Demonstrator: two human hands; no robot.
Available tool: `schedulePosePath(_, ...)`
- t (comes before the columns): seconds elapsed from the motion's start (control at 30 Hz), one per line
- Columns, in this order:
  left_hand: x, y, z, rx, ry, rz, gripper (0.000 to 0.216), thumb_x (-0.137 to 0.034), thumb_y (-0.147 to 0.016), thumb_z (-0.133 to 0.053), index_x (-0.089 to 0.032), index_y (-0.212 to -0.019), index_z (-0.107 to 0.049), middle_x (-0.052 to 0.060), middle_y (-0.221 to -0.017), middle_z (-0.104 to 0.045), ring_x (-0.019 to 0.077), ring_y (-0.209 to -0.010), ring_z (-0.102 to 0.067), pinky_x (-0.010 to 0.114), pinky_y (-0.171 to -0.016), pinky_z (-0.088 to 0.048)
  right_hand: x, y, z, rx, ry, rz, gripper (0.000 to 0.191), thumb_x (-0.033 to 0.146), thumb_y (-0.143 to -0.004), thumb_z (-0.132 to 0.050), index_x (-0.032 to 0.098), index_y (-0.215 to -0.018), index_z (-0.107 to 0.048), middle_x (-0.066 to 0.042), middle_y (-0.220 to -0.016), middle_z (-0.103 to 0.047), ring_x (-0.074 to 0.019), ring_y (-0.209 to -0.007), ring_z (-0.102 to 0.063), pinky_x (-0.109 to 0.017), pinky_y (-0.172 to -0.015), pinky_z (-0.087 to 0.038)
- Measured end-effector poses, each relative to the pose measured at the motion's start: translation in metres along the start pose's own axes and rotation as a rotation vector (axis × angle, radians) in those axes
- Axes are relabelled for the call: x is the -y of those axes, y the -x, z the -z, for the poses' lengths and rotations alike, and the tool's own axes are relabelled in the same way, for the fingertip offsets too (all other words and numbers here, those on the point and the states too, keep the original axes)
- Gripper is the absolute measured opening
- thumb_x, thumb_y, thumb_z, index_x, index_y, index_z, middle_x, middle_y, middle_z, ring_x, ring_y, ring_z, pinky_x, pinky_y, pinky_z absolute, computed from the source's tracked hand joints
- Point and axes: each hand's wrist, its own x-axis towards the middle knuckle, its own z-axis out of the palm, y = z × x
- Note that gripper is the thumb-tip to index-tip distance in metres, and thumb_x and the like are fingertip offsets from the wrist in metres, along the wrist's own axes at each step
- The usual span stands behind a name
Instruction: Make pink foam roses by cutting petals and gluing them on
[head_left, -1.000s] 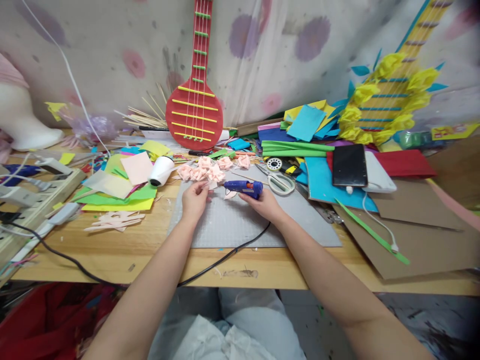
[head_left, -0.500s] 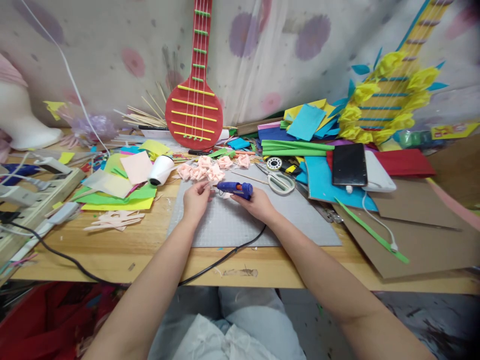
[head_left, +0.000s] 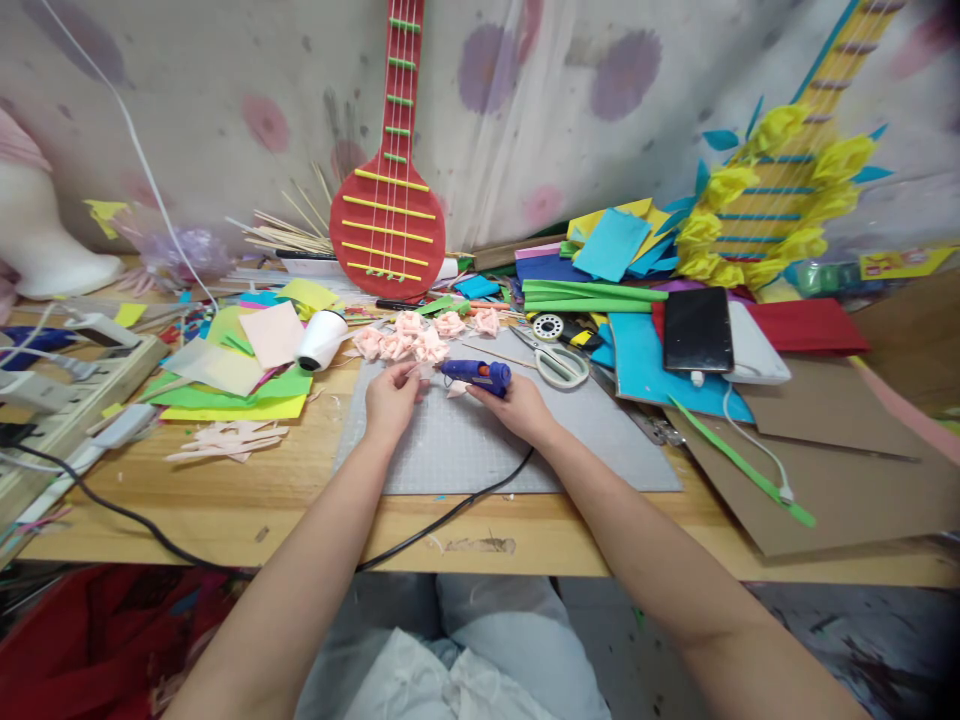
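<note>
My right hand (head_left: pixel 523 408) is closed around a blue hot glue gun (head_left: pixel 480 376), its nozzle pointing left. Just left of the nozzle, my left hand (head_left: pixel 391 400) pinches a small pale pink piece (head_left: pixel 425 370), mostly covered by the fingers. Both hands are over a grey cutting mat (head_left: pixel 465 450). A small pink scrap (head_left: pixel 457 390) lies on the mat below the glue gun. Behind the hands sit several pink paper flowers (head_left: pixel 409 338) in a cluster. A black cord (head_left: pixel 457 508) runs from under my right hand across the mat's front edge.
Scissors (head_left: pixel 561 367) lie right of the flowers. Pink strips (head_left: pixel 229 440), coloured sheets (head_left: pixel 217 385) and a power strip (head_left: pixel 90 385) are on the left. A black phone (head_left: pixel 698 330) and brown cardboard (head_left: pixel 840 490) are on the right. A red paper instrument (head_left: pixel 388 225) stands at the back.
The glue gun has shifted slightly right, its nozzle drawing away from my left fingers. My left hand still pinches the pink piece in nearly the same place.
</note>
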Motion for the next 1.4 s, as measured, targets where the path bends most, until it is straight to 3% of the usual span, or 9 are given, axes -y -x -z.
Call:
schedulePosePath(0.43, 0.0, -0.001, 0.0, -0.008, 0.003, 0.008, 0.025, -0.023, -0.069, -0.059, -0.015, -0.092, -0.065, 0.005, -0.074, -0.068, 0.0182, -0.071, -0.067, 0.022, -0.051, -0.05, -0.001, -0.001, 0.002, -0.025, -0.027, -0.026, 0.038, 0.048, -0.073, -0.058, 0.017, -0.093, -0.068, -0.007, -0.088, -0.07, -0.0221, -0.082, -0.063, -0.03, -0.072, -0.047)
schedulePosePath(0.93, -0.003, -0.001, 0.001, -0.025, 0.052, 0.036, 0.021, -0.021, -0.069, -0.059, -0.014, -0.088, -0.065, 0.005, -0.076, -0.068, 0.0179, -0.07, -0.067, 0.021, -0.047, -0.049, -0.003, 0.003, 0.009, 0.076, -0.02, 0.021, 0.042, 0.053, -0.071, -0.058, 0.017, -0.091, -0.068, -0.004, -0.08, -0.069, -0.0187, -0.072, -0.061, -0.027, -0.065, -0.045)
schedulePosePath(1.0, -0.004, -0.001, 0.001, -0.031, 0.07, 0.043, 0.022, -0.02, -0.069, -0.059, -0.014, -0.089, -0.064, 0.005, -0.075, -0.068, 0.018, -0.07, -0.067, 0.021, -0.046, -0.048, -0.007, 0.0, 0.012, -0.022, -0.08, -0.041, 0.042, 0.052, -0.071, -0.058, 0.016, -0.088, -0.068, -0.005, -0.08, -0.069, -0.0199, -0.073, -0.062, -0.027, -0.066, -0.046)
schedulePosePath(1.07, -0.005, -0.001, 0.001, -0.04, 0.082, 0.048, 0.022, -0.02, -0.069, -0.059, -0.013, -0.09, -0.064, 0.005, -0.075, -0.068, 0.0178, -0.07, -0.067, 0.021, -0.046, -0.048, -0.012, -0.004, 0.017, -0.205, -0.112, -0.165, 0.044, 0.053, -0.072, -0.055, 0.014, -0.086, -0.068, -0.008, -0.076, -0.069, -0.0217, -0.073, -0.063, -0.029, -0.065, -0.046)
schedulePosePath(1.17, -0.006, 0.0, 0.001, -0.047, 0.094, 0.049, 0.023, -0.019, -0.069, -0.059, -0.012, -0.091, -0.064, 0.006, -0.079, -0.069, 0.0172, -0.07, -0.067, 0.021, -0.047, -0.049, -0.022, -0.011, 0.021, -0.382, -0.05, -0.311, 0.047, 0.056, -0.073, -0.052, 0.012, -0.083, -0.067, -0.01, -0.067, -0.067, -0.025, -0.07, -0.062, -0.033, -0.063, -0.047)
schedulePosePath(1.4, -0.006, 0.001, 0.002, -0.048, 0.111, 0.044, 0.023, -0.021, -0.069, -0.06, -0.013, -0.091, -0.064, 0.007, -0.083, -0.069, 0.0169, -0.07, -0.067, 0.021, -0.049, -0.05, -0.03, -0.012, 0.02, -0.321, 0.091, -0.337, 0.046, 0.057, -0.072, -0.052, 0.014, -0.078, -0.066, -0.011, -0.062, -0.065, -0.0268, -0.068, -0.062, -0.036, -0.065, -0.046)
